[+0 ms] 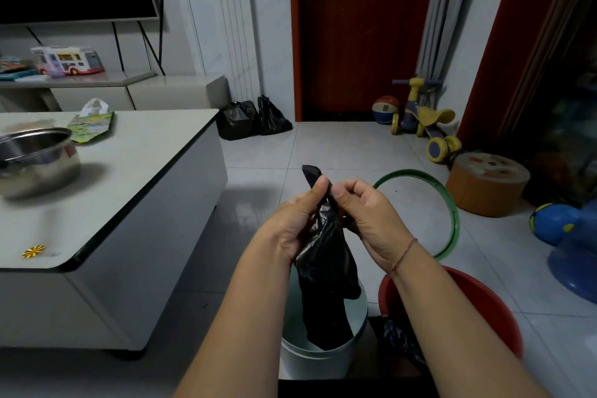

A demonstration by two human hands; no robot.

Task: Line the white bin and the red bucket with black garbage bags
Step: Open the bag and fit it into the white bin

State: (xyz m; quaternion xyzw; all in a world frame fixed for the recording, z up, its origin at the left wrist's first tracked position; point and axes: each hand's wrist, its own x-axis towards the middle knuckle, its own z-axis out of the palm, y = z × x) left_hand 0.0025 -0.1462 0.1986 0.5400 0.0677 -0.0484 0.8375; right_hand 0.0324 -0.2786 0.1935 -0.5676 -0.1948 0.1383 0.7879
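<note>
no writing can be read on anything here. the left hand (295, 223) and the right hand (368, 220) are both clamped on a black garbage bag (326, 255), thin, shiny and crumpled, thumbs pinching its twisted top. its lower end hangs into the white bin (323, 355), a smooth round plastic one on the tiled floor. just right of it stands the red bucket (478, 307), with more black plastic at its near side. a steel pot (35, 158) sits on the pale counter (129, 171).
</note>
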